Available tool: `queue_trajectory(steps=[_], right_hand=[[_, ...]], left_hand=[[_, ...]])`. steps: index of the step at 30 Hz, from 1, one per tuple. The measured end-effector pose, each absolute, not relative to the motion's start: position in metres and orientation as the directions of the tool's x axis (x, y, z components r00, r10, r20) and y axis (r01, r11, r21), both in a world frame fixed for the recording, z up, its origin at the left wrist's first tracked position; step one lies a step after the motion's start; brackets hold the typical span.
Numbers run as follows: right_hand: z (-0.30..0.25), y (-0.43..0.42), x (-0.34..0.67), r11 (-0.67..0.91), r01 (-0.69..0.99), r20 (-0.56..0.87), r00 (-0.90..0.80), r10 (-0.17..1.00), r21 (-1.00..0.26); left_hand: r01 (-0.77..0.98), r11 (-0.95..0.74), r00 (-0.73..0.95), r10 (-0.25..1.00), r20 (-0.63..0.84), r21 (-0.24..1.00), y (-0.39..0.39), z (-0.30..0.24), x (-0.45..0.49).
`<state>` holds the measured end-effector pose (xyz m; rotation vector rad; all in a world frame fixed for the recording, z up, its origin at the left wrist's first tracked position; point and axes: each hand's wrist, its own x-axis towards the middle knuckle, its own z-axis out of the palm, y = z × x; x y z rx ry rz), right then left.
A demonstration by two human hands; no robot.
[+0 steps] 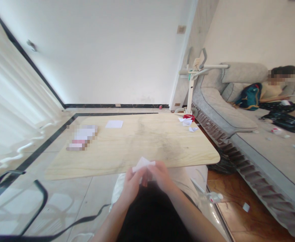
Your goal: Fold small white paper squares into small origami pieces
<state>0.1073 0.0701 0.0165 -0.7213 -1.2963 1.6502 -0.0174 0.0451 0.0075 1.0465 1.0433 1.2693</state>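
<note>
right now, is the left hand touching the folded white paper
Touching: the head view shows the left hand holding the folded white paper, thumb against its near side.

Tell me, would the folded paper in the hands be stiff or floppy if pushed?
The paper is probably light, as it looks thin. Its pointed shape suggests folds, which may stiffen it somewhat. Its tip, clear of the left hand and right hand, could easily bend when pushed.

At lower centre, the left hand [132,180] and right hand [163,174] hold folded white paper [142,163] by a wooden table [112,144]; loose paper pieces [187,122] lie right of centre; at far right, a person [272,92] sits on a sofa [218,111]
</note>
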Motion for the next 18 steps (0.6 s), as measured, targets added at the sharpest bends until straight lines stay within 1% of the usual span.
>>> queue_trajectory(steps=[3,6,8,11,15,18], right_hand=[[0.016,0.071,0.108,-0.027,-0.269,0.09,-0.414,0.906,-0.963],[0.017,0.071,0.108,-0.015,-0.246,0.097,-0.435,0.895,-0.969],[0.017,0.071,0.109,-0.022,-0.233,0.083,-0.428,0.9,-0.972],[0.015,0.072,0.11,-0.009,-0.199,0.066,-0.364,0.929,-0.98],[0.01,0.074,0.111,0.021,-0.178,0.081,-0.338,0.938,-0.984],[0.008,0.076,0.111,0.053,-0.189,0.115,-0.336,0.935,-0.981]], left_hand=[[-0.235,0.05,0.018,0.999,-0.047,0.971,0.045,0.003,-0.016],[-0.241,0.065,-0.013,0.997,-0.07,0.968,0.046,-0.001,-0.016],[-0.24,0.029,-0.006,1.0,-0.031,0.97,0.047,-0.003,-0.018],[-0.217,-0.023,0.017,0.999,0.028,0.976,0.048,0.0,-0.021],[-0.157,-0.009,0.018,1.0,0.012,0.988,0.046,0.008,-0.022],[-0.161,-0.017,0.045,0.999,0.024,0.987,0.044,0.014,-0.021]])
